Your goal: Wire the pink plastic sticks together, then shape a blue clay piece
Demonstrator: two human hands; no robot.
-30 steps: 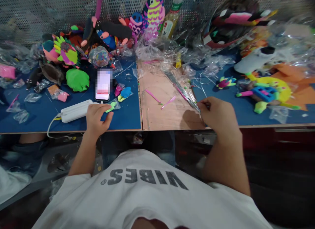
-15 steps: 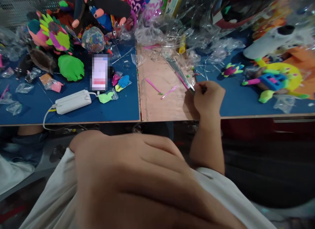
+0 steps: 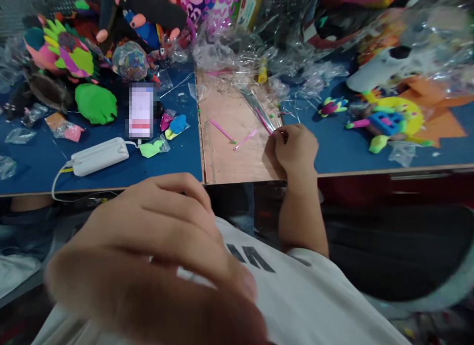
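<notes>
My left hand (image 3: 159,246) looms large and blurred close to the camera, in front of my shirt. Its fingers point right, loosely bent with gaps between them, and no object shows in it. At the front edge of the wooden board (image 3: 229,167), my right hand (image 3: 296,147) is closed at the near end of a long clear plastic sleeve (image 3: 255,104). A pink stick (image 3: 263,120) lies along that sleeve; its lower end reaches my curled fingers. Two more thin pink sticks, one on the left (image 3: 222,131) and one paler (image 3: 245,139), lie on the board.
Left of the board are a phone (image 3: 141,110), a white power bank (image 3: 99,156) with a cable and a green clay piece (image 3: 96,103). Crumpled clear plastic (image 3: 222,53) piles up behind. Yellow-and-blue clay figure (image 3: 392,120) and orange sheets (image 3: 444,115) sit to the right.
My left hand has shifted left and down, uncovering part of my shirt, and its fingers have separated. The camera view has turned slightly right. My right hand keeps its place at the sleeve.
</notes>
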